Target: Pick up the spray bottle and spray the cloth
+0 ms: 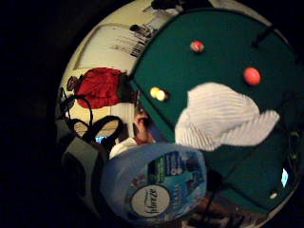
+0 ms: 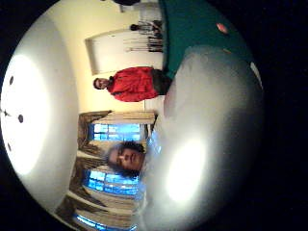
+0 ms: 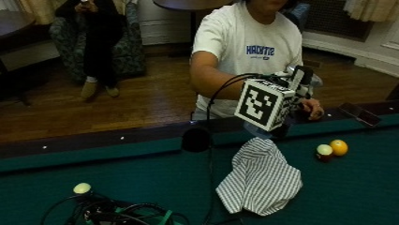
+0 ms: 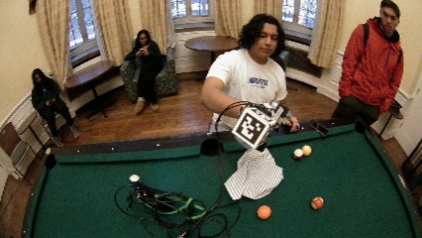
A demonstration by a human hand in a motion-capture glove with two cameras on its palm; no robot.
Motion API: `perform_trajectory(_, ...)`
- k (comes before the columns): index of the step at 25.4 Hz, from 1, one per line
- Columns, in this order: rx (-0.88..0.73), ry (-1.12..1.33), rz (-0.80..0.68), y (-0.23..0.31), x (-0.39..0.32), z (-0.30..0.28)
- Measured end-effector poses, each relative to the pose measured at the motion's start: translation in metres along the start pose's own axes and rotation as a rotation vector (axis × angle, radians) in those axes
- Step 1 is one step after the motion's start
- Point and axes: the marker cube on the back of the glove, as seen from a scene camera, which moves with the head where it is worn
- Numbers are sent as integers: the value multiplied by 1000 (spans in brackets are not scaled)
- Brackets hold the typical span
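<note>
At the left of the pool table (image 3: 124, 178) in the outside view lie a white ball (image 3: 82, 188) and a tangle of cables (image 3: 118, 213) on the green felt. Toward the middle, the striped cloth (image 3: 261, 180) lies crumpled and flat on the felt, nothing touching it. Above its near edge hangs the gloved right hand (image 3: 303, 86), raised off the table in front of the person's chest and mostly hidden here. Further right, 2 balls sit touching each other: a dark-and-white ball (image 3: 323, 152) and a yellow ball (image 3: 339, 147).

The little-finger-side palm view shows the spray bottle (image 1: 154, 183), pale blue with a Febreze label, filling the space right against the palm, with the cloth spread on the felt beyond it. In the thumb-side palm view a pale rounded surface, probably the bottle's body, crowds half the frame. The bottle is off the table and close to the palm, so the hand appears to be holding it, but no finger shows curled round it and I cannot tell how the fingers stand.

Judged from this, the pick-up seems done and the spraying step is in hand. The next move calls for the nozzle to face the cloth, and for a finger to reach the trigger. Which way the nozzle points now is not visible.
</note>
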Motion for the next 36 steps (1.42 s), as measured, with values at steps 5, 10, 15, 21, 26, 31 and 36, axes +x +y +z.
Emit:
perform_trajectory(5, 113, -67, -162, -29, -2, 36)
perform_trajectory(10, 180, -37, -222, -63, 20, 85)
perform_trajectory(15, 180, -48, -232, -98, 53, 131)
perform_trajectory(21, 218, -78, -212, -135, 88, 170)
perform_trajectory(26, 263, -96, -210, -157, 101, 186)
perform_trajectory(31, 281, -101, -220, -180, 101, 197)
perform_trajectory(36, 295, -108, -231, -204, 99, 204)
